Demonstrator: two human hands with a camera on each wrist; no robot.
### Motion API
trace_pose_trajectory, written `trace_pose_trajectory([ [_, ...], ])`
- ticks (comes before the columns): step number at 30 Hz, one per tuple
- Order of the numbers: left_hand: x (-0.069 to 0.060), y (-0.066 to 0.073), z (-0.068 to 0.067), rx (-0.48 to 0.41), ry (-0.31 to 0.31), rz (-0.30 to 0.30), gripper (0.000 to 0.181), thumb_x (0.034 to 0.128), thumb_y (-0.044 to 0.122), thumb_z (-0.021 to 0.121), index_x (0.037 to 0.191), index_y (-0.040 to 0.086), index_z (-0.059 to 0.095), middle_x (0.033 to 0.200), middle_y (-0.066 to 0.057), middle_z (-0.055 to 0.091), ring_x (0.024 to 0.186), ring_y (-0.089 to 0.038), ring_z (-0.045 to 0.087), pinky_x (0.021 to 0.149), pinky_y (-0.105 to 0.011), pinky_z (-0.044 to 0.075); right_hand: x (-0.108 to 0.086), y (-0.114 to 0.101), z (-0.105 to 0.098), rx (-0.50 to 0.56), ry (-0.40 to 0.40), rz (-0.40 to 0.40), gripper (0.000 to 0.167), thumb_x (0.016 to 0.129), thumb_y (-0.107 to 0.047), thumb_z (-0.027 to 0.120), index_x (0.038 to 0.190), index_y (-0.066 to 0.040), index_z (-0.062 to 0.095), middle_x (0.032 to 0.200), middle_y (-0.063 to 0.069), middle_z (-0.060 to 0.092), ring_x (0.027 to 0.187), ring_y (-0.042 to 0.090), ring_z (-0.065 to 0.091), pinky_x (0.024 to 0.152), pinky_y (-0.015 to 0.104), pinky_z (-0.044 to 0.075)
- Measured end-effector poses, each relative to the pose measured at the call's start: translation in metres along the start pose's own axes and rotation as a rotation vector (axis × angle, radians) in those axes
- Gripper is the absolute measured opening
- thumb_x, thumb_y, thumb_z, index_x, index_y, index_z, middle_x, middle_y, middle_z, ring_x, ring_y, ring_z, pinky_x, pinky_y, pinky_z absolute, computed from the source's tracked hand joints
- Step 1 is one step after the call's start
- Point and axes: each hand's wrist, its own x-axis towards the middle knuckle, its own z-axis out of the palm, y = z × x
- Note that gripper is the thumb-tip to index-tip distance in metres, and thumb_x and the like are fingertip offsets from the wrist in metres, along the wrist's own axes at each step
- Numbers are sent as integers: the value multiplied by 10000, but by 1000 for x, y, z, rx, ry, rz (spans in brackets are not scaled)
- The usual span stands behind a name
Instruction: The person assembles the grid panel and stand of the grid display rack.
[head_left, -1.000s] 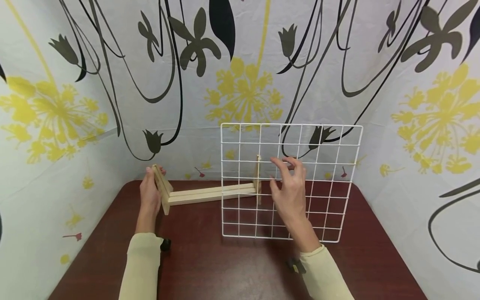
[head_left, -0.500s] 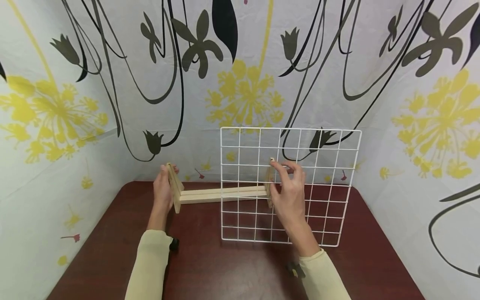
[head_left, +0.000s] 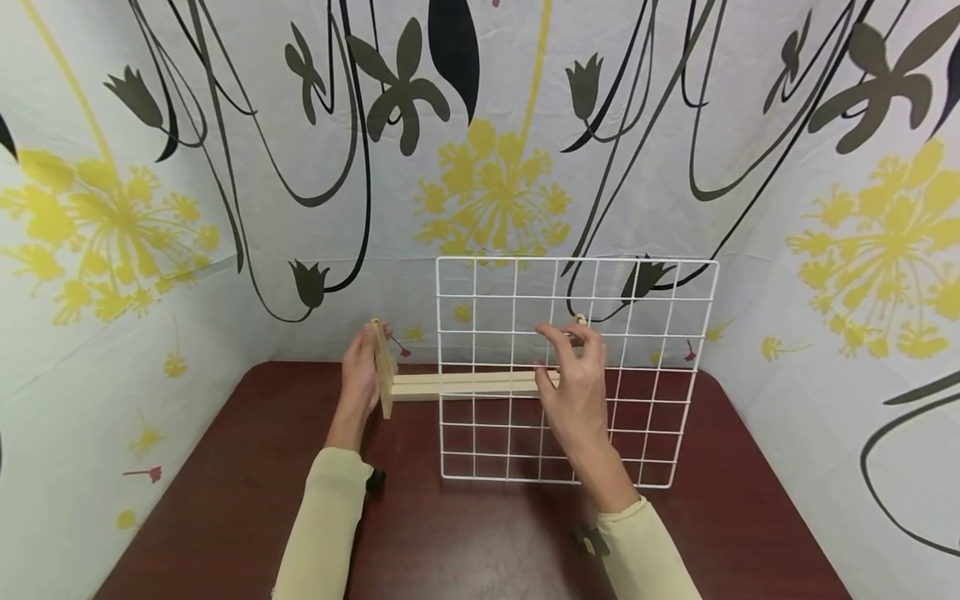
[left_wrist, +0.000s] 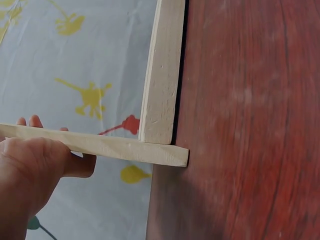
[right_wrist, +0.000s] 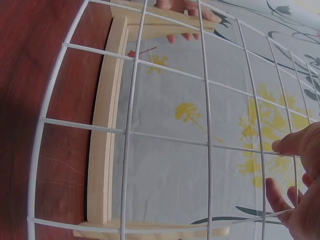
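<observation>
The left hand has its grip closed around the upper part of an upright end piece of a pale wooden frame; in the left wrist view, fingertips show past that piece's far edge. A long bar joins this end piece to a second one, and the frame lies toward the rear of the dark red-brown surface, its right portion seen through a white wire grid. Whether the frame touches the surface cannot be told. The grid stands roughly upright, nearer the wearer. The right hand holds it, fingers bent at the wires, its grip fairly narrow. Both arms wear pale yellow sleeves. Behind hangs a pale backdrop printed with yellow and dark flowers.
</observation>
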Motion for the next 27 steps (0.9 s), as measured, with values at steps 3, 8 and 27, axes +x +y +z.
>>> trace_pose_trajectory([
  [3, 3, -3, 5, -12, -8, 3, 692, 1075, 572, 454, 1519, 47, 532, 1562, -222, 519, 1497, -275, 457, 953, -269, 527, 0, 0, 1, -1, -1, -8, 574, 819, 66, 831, 1321, -168, 681, 1298, 198, 512, 1168, 399, 521, 976, 506, 505],
  [8, 6, -5, 13, -46, -15, 16, 656, 1090, 531, 454, 1491, 20, 546, 1529, -254, 526, 1441, -359, 483, 926, -291, 537, -2, 0, 3, -4, 8, -13, 594, 799, 74, 849, 1316, -168, 685, 1285, 197, 515, 1157, 387, 526, 986, 496, 499],
  [27, 12, -12, 32, -7, 4, 37, 615, 1087, 540, 467, 1404, 32, 605, 1347, -173, 621, 1311, -264, 551, 1104, -501, 468, -1, -2, 4, 23, -18, -44, 605, 789, 52, 869, 1319, -159, 669, 1273, 206, 508, 1135, 384, 535, 920, 504, 524],
])
